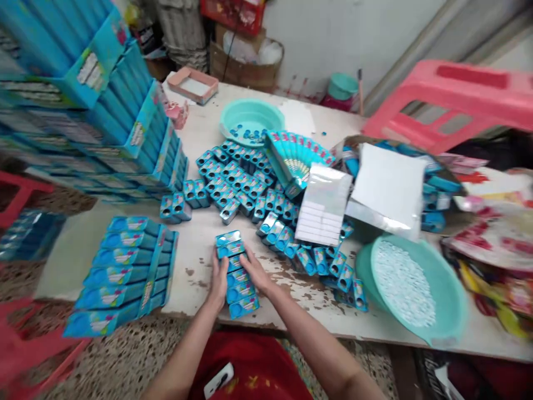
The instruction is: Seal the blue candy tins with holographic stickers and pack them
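Observation:
A short row of small blue boxes (240, 292) with round marks on top lies near the table's front edge. My left hand (219, 280) presses on its left side, the thumb over the tops. From the right, my right hand (257, 273) grips the same row, so both hands close on it from opposite sides. Beyond them spreads a cluster of similar small blue boxes (233, 180), many with dark round openings on top. To the left, a blue display box (152, 266) filled with a row of matching packs stands at the table's edge.
Tall stacks of filled blue display boxes (137, 130) rise at the left. A green basin (254, 114) with blue caps sits behind the cluster; another green basin (452, 300) at right holds small white pieces. Wrapped white packs (322, 203) lie over the boxes. A pink stool (453, 100) stands back right.

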